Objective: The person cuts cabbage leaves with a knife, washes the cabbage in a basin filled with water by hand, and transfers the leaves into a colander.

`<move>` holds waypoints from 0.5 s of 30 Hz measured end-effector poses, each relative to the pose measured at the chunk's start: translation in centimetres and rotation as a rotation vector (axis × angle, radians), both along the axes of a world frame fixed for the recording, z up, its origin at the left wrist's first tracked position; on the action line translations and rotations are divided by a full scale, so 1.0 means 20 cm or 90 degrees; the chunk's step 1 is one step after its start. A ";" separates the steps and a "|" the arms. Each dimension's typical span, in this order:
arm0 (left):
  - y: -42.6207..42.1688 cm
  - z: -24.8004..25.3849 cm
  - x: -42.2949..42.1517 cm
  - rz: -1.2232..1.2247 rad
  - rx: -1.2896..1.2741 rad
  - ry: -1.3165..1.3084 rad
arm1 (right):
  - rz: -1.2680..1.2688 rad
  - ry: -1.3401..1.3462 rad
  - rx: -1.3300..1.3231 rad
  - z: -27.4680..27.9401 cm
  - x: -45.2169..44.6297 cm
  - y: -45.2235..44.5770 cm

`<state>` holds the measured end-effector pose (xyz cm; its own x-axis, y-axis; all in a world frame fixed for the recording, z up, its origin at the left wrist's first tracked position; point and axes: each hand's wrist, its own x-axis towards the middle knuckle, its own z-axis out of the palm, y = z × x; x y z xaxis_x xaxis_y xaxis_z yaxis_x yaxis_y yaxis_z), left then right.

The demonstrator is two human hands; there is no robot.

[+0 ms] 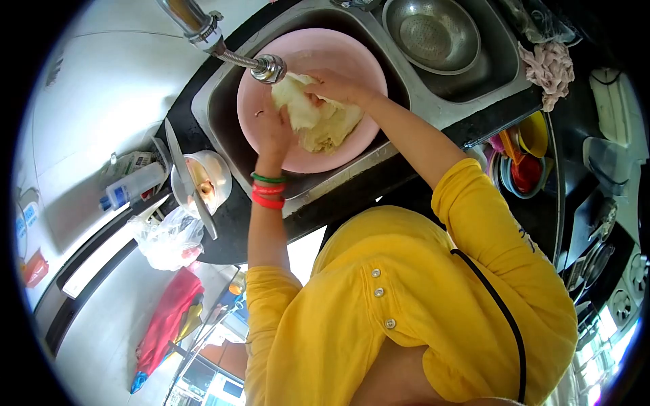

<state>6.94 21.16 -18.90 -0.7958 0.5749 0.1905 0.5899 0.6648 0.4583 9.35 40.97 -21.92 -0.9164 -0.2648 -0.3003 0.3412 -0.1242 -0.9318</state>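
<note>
In the sink's left bowl sits a round pink basin [365, 64]. A pale yellow-white crumpled mass [332, 128] lies in it, smooth and whiter at the upper left, rough and yellower below; its kind is unclear. My left hand [274, 132], below green and red bangles [268, 191], grips its left side. From the upper right, my right hand [335, 88] is closed on its top, some fingertips hidden in the folds. Over the basin's upper left rim hangs the metal faucet head [269, 69].
A metal colander [433, 34] sits in the right sink bowl, with a crumpled pink cloth [550, 71] beyond. Left of the sink, a long knife [189, 179] lies across a white tub [215, 172], near a plastic bag [169, 240]. Colourful bowls [521, 172] are stacked at the right.
</note>
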 end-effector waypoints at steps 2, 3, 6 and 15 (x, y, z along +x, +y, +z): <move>-0.10 0.02 -0.06 0.027 0.124 -0.203 | -0.080 -0.041 0.011 -0.06 -0.02 0.02; -0.12 0.05 -0.06 0.056 0.246 -0.406 | -0.158 -0.082 0.021 -0.05 -0.03 0.02; -0.07 0.07 0.03 0.138 0.427 -0.554 | -0.111 -0.237 -0.233 0.00 -0.04 -0.01; 0.02 -0.04 0.09 0.170 0.492 -0.744 | 0.051 -0.044 -0.094 0.02 0.01 -0.02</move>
<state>8.77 21.53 -19.71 -0.7773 0.4413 -0.4483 -0.4741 0.0575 0.8786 9.59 40.65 -21.43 -0.8694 -0.3818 -0.3136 0.4175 -0.2283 -0.8795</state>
